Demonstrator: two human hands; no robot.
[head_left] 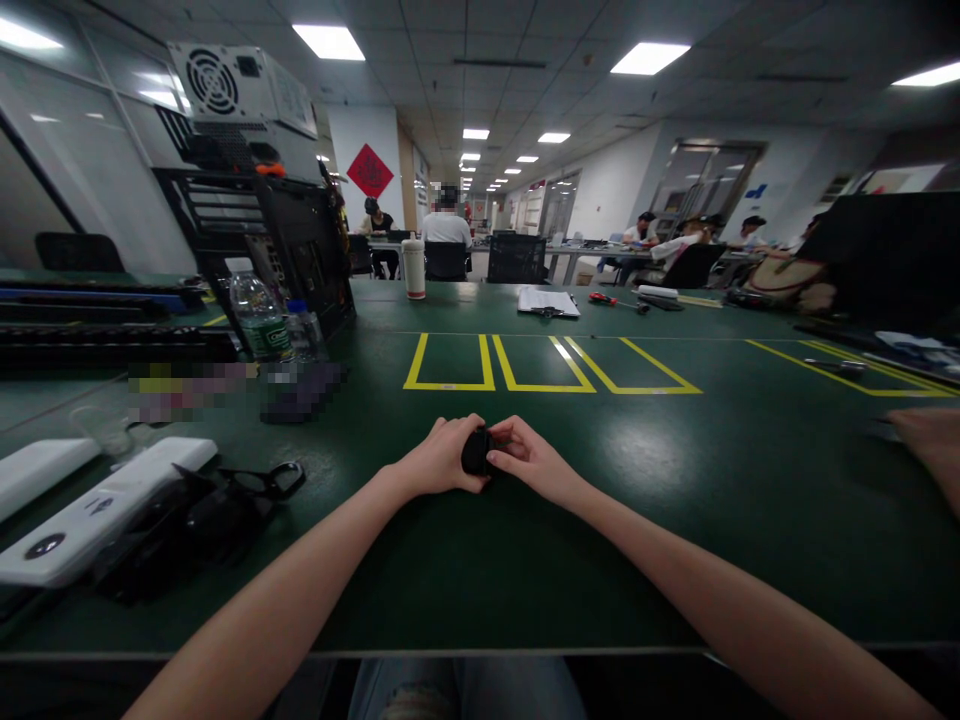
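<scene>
The left hand (448, 456) and right hand (525, 458) are together, fingers closed on one small black object (475, 452) at table centre. The bottle label (271, 338), at ten o'clock, I cannot read.

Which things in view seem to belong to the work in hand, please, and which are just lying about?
Seemingly in use:
- small black object, in the left hand, with the right hand at its edge

Apparently lying about:
- plastic bottle
- white cup
- clipboard
- red-handled tool
- long white device
</scene>
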